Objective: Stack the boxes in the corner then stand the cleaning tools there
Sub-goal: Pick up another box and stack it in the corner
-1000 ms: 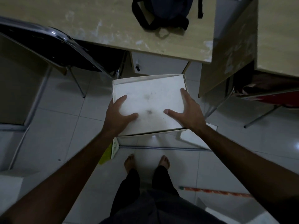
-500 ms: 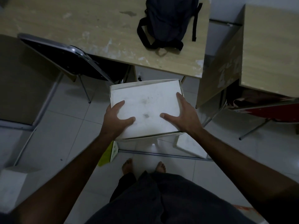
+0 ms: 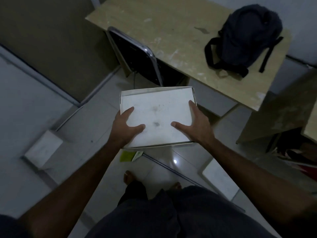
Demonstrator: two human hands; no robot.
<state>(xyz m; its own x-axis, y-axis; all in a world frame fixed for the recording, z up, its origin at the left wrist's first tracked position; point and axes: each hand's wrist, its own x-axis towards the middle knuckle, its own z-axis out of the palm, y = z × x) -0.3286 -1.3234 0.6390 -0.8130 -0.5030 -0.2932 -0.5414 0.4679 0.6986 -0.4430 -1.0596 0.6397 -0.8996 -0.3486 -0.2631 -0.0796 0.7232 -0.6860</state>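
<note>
Both hands [image 3: 159,129] hide white box [image 3: 157,114] sides

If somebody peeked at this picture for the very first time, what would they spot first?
Most likely the white box in the middle, held up above the tiled floor, with the left hand and the right hand gripping its sides, thumbs on top. Next, the dark backpack lying on the worn wooden desk at the upper right. Another white box sits on the floor at the left.
</note>
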